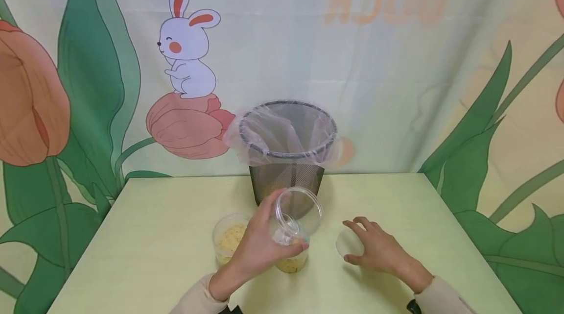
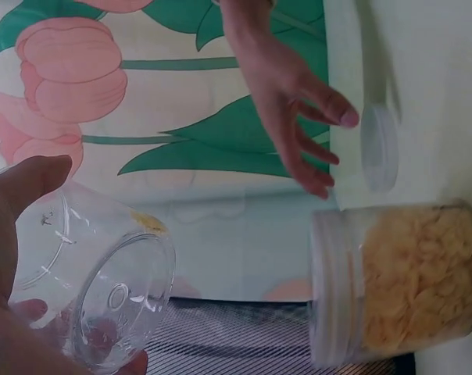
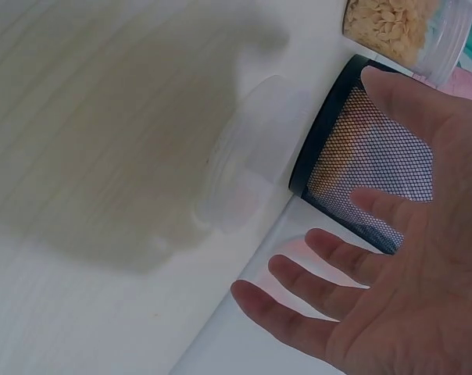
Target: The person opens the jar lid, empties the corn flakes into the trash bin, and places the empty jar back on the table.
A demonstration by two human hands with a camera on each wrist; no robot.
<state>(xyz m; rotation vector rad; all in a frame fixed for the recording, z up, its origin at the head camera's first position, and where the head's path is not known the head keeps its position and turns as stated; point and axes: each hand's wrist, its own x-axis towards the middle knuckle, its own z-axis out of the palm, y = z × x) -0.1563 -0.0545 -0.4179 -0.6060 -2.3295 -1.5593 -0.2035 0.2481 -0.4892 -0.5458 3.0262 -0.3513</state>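
My left hand (image 1: 260, 240) grips a clear plastic jar (image 1: 312, 213), tilted, with thumb and fingers round its wall. A yellowish bit sticks to this jar's side in the left wrist view. Below it stands a clear jar of pale yellow flakes (image 1: 292, 264), partly hidden by the hand and the held jar. To the left is another container of yellowish contents (image 1: 232, 239), partly behind my left hand. On the right, a round translucent lid (image 1: 345, 244) lies on the table. My right hand (image 1: 374, 246) hovers over that lid with fingers spread and loosely bent, apart from it in the right wrist view.
At the back of the table (image 1: 154, 235) stands a dark mesh bin (image 1: 288, 177) lined with a thin pinkish plastic bag (image 1: 255, 142). Behind it hangs a printed curtain (image 1: 282, 59) with tulips and a rabbit.
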